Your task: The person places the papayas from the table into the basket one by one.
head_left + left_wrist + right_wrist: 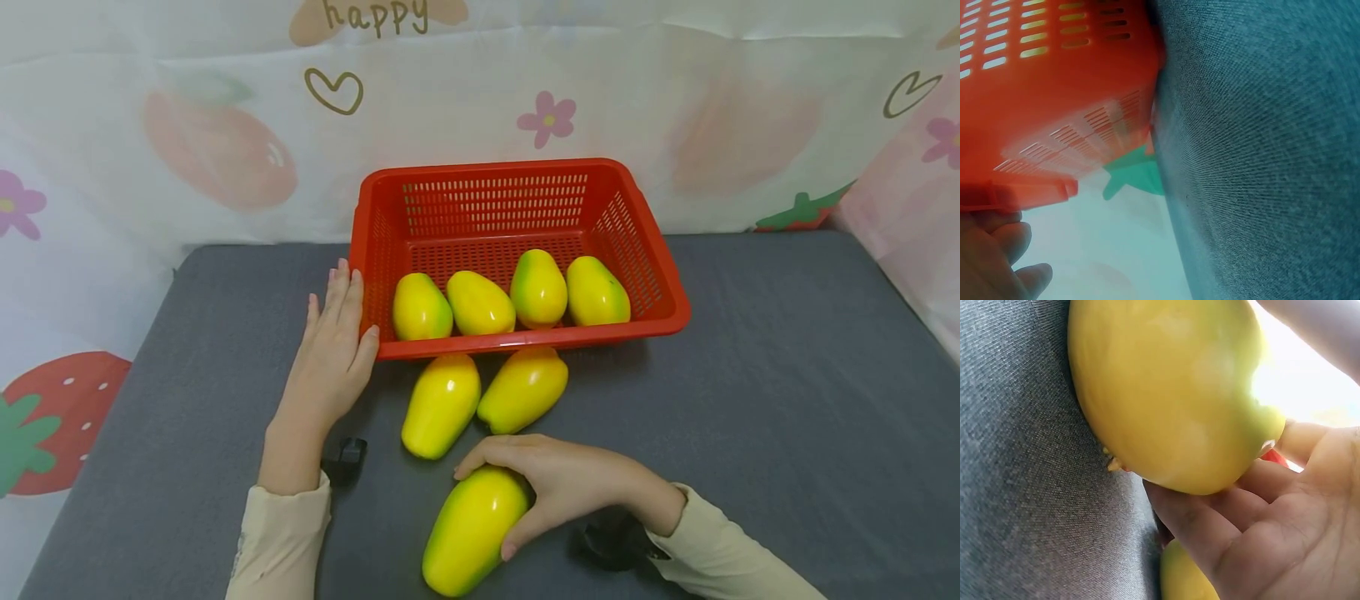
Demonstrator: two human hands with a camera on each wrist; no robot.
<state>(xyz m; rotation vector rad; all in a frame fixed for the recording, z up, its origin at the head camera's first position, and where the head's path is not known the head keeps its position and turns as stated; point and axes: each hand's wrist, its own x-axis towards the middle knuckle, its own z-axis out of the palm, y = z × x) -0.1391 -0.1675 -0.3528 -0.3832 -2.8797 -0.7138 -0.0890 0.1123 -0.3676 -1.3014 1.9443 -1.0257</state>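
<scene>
Near the front edge of the view, my right hand (570,483) grips a yellow-green mango (472,533), thumb on one side and fingers over its far end. The right wrist view shows this mango (1166,394) close up, with fingers (1197,525) around its side. My left hand (330,358) rests with nearly straight fingers against the left rim of a red plastic basket (525,338). In the left wrist view its fingertips touch the underside of the basket's rim (1029,190). Several mangoes (538,290) lie in a row inside the basket, along its front wall.
Two more mangoes, one on the left (441,408) and one on the right (525,390), lie on the grey cloth (787,400) just before the basket. A printed curtain (465,92) hangs behind the table. Black devices sit at both wrists.
</scene>
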